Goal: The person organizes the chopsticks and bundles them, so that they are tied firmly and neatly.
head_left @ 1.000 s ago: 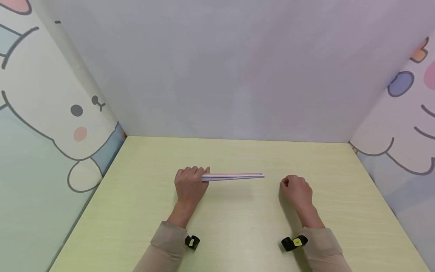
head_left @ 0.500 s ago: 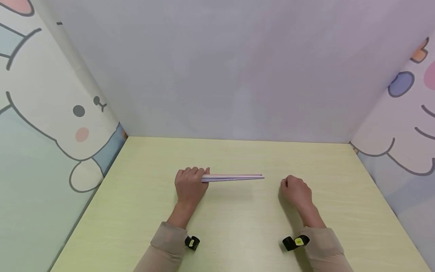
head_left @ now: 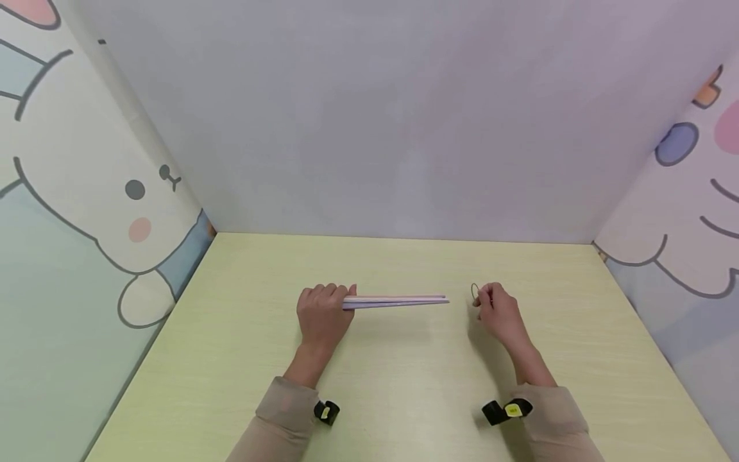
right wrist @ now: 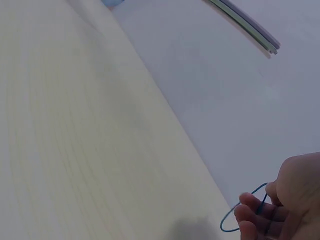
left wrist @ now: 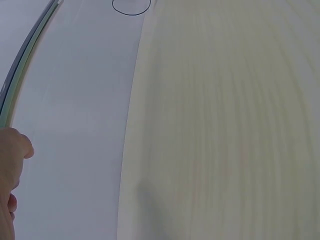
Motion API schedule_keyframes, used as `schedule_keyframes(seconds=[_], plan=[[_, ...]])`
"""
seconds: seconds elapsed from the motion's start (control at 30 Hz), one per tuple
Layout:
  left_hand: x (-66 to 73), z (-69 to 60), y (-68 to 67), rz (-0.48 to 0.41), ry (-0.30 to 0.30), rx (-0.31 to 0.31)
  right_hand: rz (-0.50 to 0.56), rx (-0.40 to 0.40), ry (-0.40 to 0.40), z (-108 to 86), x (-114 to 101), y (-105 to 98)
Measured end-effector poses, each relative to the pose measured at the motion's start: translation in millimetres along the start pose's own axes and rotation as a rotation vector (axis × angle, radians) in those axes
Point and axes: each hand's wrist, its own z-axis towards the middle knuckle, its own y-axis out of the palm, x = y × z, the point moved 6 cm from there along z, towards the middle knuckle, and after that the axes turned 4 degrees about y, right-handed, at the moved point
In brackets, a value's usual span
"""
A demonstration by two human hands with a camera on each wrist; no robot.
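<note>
My left hand [head_left: 325, 319] grips a bundle of slim pastel chopsticks [head_left: 398, 300] by one end. Their other ends point right, held above the table. The left wrist view catches part of that hand [left wrist: 11, 160] at its left edge, with the chopsticks [left wrist: 24, 67] rising from it. Right of the chopstick tips, my right hand [head_left: 501, 314] pinches a thin rubber band [head_left: 472, 292]. In the right wrist view the rubber band [right wrist: 222, 223] looks blue and hangs as a loop about the curled fingers. The band and chopsticks are apart.
A pale wood-grain table [head_left: 404, 385] lies under both hands. Behind it stands a plain grey-lilac wall [head_left: 404, 128]. Cartoon-printed panels, a left panel [head_left: 75, 256] and a right panel [head_left: 681, 218], border the sides. Black straps with yellow labels sit at both wrists.
The right hand has risen slightly and turned, its fingers loosening from a fist. A thin loop now shows at its fingertips. The left hand and chopsticks stay in place.
</note>
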Motion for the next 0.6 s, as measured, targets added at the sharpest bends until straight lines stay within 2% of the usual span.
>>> schedule_keyframes(seconds=[0.23, 0.4, 0.6], plan=[[0.2, -1.2, 0.2, 0.010, -0.001, -0.022, 0.165, -0.015, -0.022, -4.8, -11, -2], [0.0, -1.1, 0.0, 0.012, -0.003, -0.029, 0.187, -0.006, -0.081, -9.0, -25, -5], [0.0, -0.8, 0.2, 0.010, -0.002, -0.033, 0.215, -0.014, -0.114, -14.9, -37, -6]])
